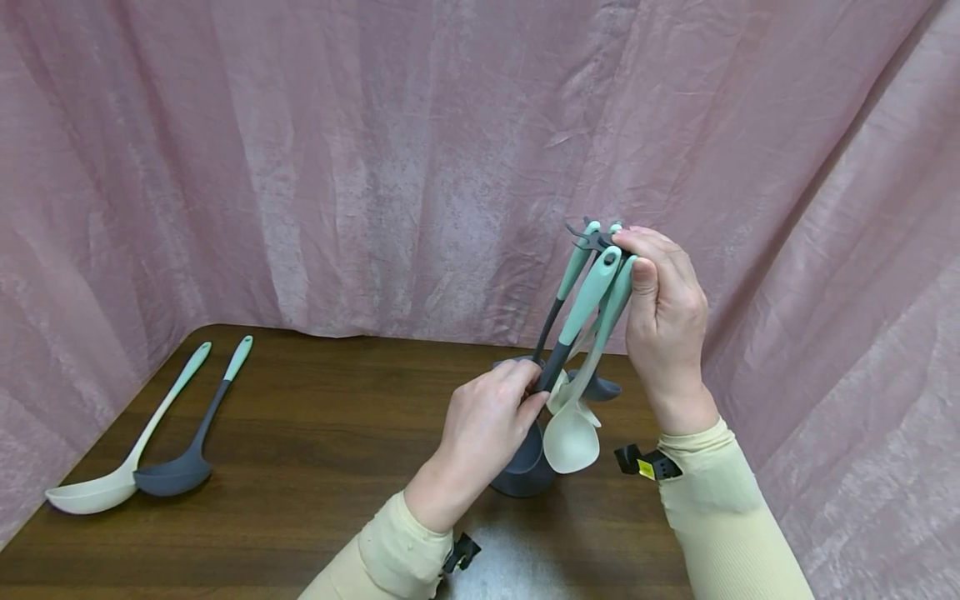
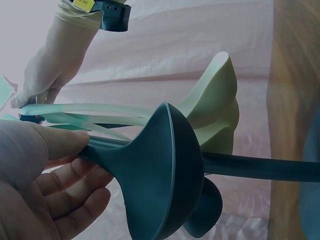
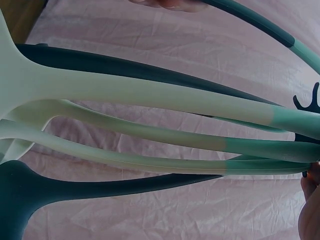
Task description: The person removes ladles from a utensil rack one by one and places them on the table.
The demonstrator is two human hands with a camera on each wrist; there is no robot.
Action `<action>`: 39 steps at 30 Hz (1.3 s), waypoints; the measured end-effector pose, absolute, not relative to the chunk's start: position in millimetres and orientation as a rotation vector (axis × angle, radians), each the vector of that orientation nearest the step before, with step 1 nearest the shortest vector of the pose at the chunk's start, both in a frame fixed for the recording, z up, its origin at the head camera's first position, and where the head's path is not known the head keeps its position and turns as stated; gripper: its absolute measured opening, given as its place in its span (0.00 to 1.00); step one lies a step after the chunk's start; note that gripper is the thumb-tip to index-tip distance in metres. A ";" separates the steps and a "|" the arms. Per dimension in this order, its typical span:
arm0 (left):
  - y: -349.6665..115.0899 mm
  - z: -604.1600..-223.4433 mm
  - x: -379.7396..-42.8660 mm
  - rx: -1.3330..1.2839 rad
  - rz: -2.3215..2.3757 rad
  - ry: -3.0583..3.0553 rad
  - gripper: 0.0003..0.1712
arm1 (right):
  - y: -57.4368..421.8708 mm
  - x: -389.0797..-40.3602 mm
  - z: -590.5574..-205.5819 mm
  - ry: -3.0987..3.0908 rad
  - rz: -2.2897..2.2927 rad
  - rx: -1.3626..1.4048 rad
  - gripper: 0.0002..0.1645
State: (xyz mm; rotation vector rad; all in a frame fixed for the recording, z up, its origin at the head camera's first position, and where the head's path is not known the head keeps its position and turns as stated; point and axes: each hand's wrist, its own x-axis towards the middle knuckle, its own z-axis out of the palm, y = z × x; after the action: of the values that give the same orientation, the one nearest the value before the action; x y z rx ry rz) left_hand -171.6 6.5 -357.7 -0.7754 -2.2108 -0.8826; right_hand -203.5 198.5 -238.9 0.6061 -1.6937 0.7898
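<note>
Looking past the stand (image 2: 260,166) to pink curtain (image 1: 450,167) behind, then to brown table (image 1: 337,417) bearing its base. Spotting two ladles (image 1: 176,475) well left of the stand, apparently set apart for elbow room. And now, just beside the stand, pinching a dark utensil (image 2: 150,170) by its shaft with the left hand (image 1: 487,408) closed thumb-to-fingers, probably to control its swing. Atop the stand, using the right hand (image 1: 670,308) to clasp the hooks (image 3: 314,106), likely for steadiness.
</note>
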 end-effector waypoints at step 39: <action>-8.6 -349.4 -166.2 -0.745 -0.919 -2.194 0.12 | 206.8 -210.1 -243.9 -1.724 0.780 0.596 0.35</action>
State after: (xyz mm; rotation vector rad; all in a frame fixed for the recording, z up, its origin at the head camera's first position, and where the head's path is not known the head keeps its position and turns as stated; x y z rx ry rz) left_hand -166.2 -8.6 -349.4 -0.7453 -2.1939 -0.9186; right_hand -210.1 206.8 -243.9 0.5957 -1.7244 0.7798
